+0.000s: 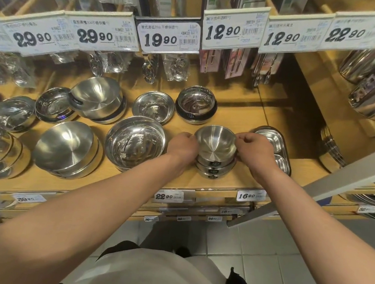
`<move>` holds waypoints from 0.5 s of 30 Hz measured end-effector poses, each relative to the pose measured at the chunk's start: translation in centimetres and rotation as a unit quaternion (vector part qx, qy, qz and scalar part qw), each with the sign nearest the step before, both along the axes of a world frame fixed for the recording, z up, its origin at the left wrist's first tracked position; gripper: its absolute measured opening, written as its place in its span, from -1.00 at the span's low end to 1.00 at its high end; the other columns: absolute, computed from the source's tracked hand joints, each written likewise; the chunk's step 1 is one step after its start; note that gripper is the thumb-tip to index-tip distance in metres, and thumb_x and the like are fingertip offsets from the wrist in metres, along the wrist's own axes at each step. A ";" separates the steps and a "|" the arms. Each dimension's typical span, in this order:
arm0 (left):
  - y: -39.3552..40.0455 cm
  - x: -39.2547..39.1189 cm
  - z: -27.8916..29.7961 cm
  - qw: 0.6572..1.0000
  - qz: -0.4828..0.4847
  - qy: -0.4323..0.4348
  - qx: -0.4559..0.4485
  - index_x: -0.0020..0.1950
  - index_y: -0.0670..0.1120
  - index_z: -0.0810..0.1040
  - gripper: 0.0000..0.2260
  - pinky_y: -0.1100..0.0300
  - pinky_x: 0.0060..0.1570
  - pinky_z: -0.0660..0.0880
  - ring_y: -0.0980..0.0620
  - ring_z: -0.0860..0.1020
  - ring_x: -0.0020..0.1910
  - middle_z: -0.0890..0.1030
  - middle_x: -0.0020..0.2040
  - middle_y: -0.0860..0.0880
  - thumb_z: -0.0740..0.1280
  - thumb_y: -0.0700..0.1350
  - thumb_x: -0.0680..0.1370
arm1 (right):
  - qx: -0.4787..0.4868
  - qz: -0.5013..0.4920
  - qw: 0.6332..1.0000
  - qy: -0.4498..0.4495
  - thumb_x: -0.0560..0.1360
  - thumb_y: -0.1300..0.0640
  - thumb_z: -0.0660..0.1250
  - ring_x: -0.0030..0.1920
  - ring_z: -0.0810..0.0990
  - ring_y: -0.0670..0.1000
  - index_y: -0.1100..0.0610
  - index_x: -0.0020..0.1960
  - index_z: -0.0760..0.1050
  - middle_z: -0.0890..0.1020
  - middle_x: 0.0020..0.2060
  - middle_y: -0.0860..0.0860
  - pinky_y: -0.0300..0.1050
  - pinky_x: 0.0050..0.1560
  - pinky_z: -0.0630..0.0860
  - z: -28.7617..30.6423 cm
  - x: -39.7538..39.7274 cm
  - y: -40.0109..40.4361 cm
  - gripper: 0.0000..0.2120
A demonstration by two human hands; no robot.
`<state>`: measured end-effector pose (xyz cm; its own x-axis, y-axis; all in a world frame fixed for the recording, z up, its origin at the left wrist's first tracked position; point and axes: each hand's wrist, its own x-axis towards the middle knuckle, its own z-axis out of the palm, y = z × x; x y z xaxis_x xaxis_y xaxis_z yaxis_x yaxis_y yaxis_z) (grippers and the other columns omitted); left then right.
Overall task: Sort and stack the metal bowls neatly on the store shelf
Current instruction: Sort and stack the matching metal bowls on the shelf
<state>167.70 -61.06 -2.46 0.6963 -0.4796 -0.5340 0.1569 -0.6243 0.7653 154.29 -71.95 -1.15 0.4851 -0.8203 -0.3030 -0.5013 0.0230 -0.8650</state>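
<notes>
You are holding the top bowl [215, 143] of a small stack [214, 169] near the shelf [258, 113] front edge, at about 3 o'clock from the wide bowl [135, 143]. Your left hand [182, 147] is curling its fingers at the rim's 9 o'clock side and your right hand [254, 148] is pinching it at 3 o'clock. The bowl is sitting slightly tilted, so it could seat crooked and slide off toward the divided tray [273, 146] just beside it at 3 o'clock. Your fingertips are hiding behind your knuckles, and the stack's lowest bowls are hard to count.
</notes>
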 end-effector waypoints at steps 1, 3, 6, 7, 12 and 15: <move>0.0 0.0 0.0 1.000 0.002 0.002 0.000 0.09 -0.17 0.61 -0.73 -0.15 0.12 0.63 -0.11 0.63 -0.04 0.68 0.04 -0.18 0.15 -0.08 0.67 | -0.002 0.000 1.000 0.000 0.58 0.13 0.34 -0.23 0.63 0.04 -0.05 -0.24 0.61 0.68 -0.23 0.01 0.21 -0.03 0.66 0.0 0.1 0.0 -0.76; 0.1 0.0 0.1 1.000 0.005 0.007 -0.002 0.09 -0.17 0.61 -0.73 -0.13 0.08 0.65 -0.08 0.60 -0.14 0.69 0.03 -0.19 0.16 -0.08 0.68 | -0.004 0.000 1.000 0.000 0.58 0.13 0.34 -0.22 0.64 0.04 -0.07 -0.23 0.60 0.68 -0.24 0.00 0.20 -0.03 0.66 0.1 0.1 0.0 -0.76; 0.2 0.1 0.3 1.000 0.005 0.007 0.001 0.07 -0.17 0.62 -0.74 -0.11 0.04 0.64 -0.08 0.60 -0.17 0.70 0.01 -0.20 0.16 -0.10 0.67 | -0.006 0.000 1.000 0.000 0.58 0.11 0.34 -0.15 0.70 0.12 -0.10 -0.23 0.60 0.69 -0.22 0.01 0.20 -0.03 0.66 0.2 0.0 0.2 -0.77; 0.2 0.1 0.4 1.000 0.004 0.004 0.000 0.05 -0.16 0.63 -0.74 -0.10 0.03 0.64 -0.09 0.60 -0.18 0.70 0.00 -0.20 0.17 -0.10 0.67 | -0.006 -0.001 1.000 0.000 0.58 0.11 0.35 -0.12 0.71 0.15 -0.09 -0.22 0.60 0.70 -0.21 0.01 0.20 -0.03 0.67 0.3 0.0 0.2 -0.77; 0.4 0.1 0.7 1.000 0.005 0.000 -0.003 -0.04 -0.12 0.63 -0.76 -0.09 0.02 0.65 -0.08 0.61 -0.20 0.71 -0.03 -0.19 0.19 -0.10 0.66 | -0.009 -0.014 1.000 0.000 0.58 0.12 0.35 -0.10 0.71 0.20 -0.05 -0.22 0.65 0.72 -0.22 0.06 0.21 -0.04 0.67 0.0 0.1 0.3 -0.77; 0.5 0.0 0.9 1.000 0.004 0.014 -0.007 0.01 -0.14 0.64 -0.75 -0.09 0.02 0.65 -0.07 0.60 -0.21 0.71 -0.01 -0.21 0.19 -0.10 0.66 | -0.009 -0.017 1.000 0.004 0.59 0.15 0.33 -0.10 0.71 0.21 -0.08 -0.22 0.63 0.71 -0.23 0.02 0.23 -0.03 0.66 -0.1 0.0 0.4 -0.75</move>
<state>167.75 -60.53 -1.52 0.6852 -0.4817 -0.5463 0.1827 -0.6124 0.7691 154.32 -71.57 -1.25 0.4549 -0.8412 -0.2922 -0.5076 0.0247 -0.8613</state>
